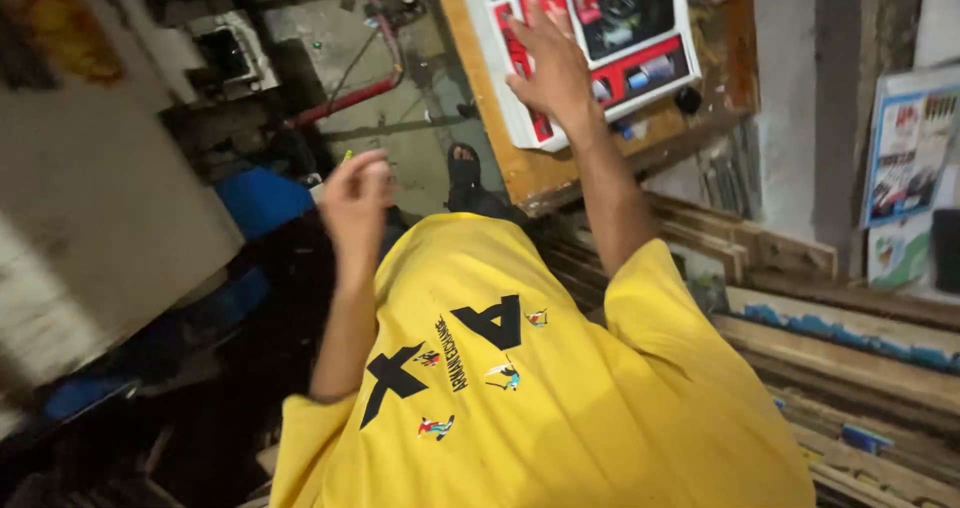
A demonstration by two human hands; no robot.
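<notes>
On the wooden table (520,173) ahead, the right hand (555,68) lies open and flat on a white printed sheet with red and black panels (620,13), pinning it near the table's edge. The left hand (355,198) hangs apart over the floor, fingers curled loosely around what looks like a small green-tipped object (347,155). Positioning the sheet seems the step in hand; any further shift calls for that flat palm to slide it without creasing.

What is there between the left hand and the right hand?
In the head view, between the left hand and right hand: concrete floor and a dark shoe.
</notes>
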